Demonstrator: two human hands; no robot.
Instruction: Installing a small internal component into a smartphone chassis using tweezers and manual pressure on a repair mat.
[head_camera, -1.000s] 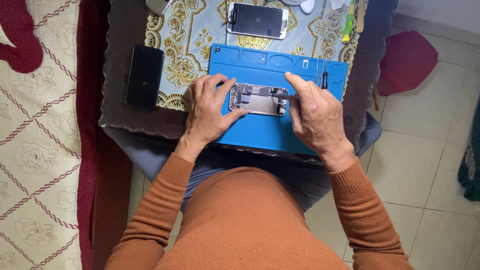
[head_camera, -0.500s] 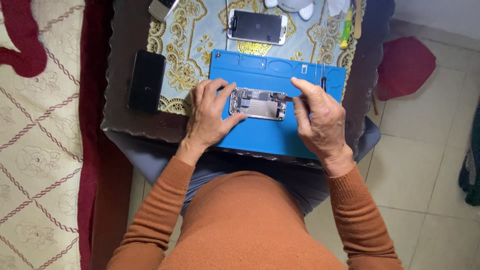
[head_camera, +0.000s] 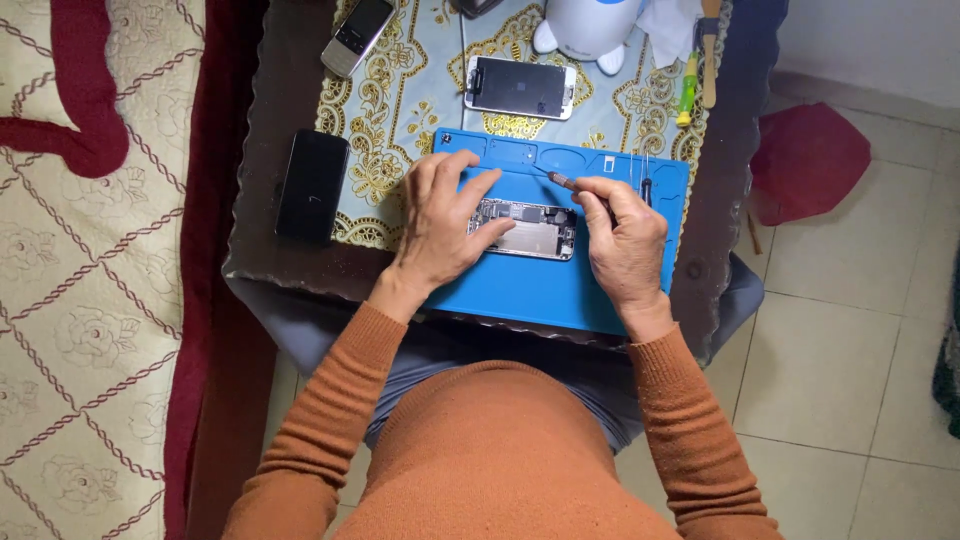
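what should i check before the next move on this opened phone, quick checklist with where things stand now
1. Opened phone lies flat on the blue repair mat: ok.
2. Left hand steadies the phone's left end, fingers on it: ok.
3. Right hand grips the screwdriver: ok.
4. Screwdriver tip seated in a screw: not ok, the tip sits above the phone's top edge, over the mat.
5. Loose screws parked in the mat's trays: cannot tell, too small.
6. Detached screen lies apart from the mat, on the patterned cloth: ok.
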